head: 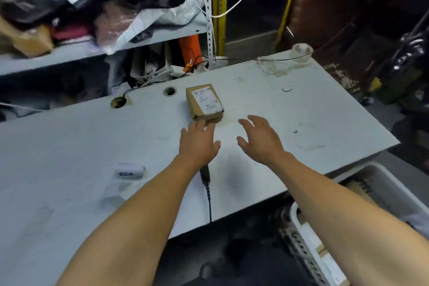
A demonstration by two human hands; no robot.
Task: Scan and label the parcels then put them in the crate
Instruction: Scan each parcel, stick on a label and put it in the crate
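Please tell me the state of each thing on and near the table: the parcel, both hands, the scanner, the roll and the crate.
parcel: closed, label up, flat on the table.
left hand: open, fingertips at the parcel's near edge.
right hand: open, apart from the parcel, holding nothing.
scanner: lying on the table, mostly hidden under the left wrist.
white roll: lying on its side.
crate: beside the table, parcels inside.

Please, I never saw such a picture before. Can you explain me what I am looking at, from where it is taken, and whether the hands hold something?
There is one picture, from a camera worn on a person's head, looking down at their own bare arms. On the white table lies a small cardboard parcel with a paper label. The left hand reaches to it with straight fingers at its near edge. The right hand hovers open, holding nothing. A white crate stands low at the right.
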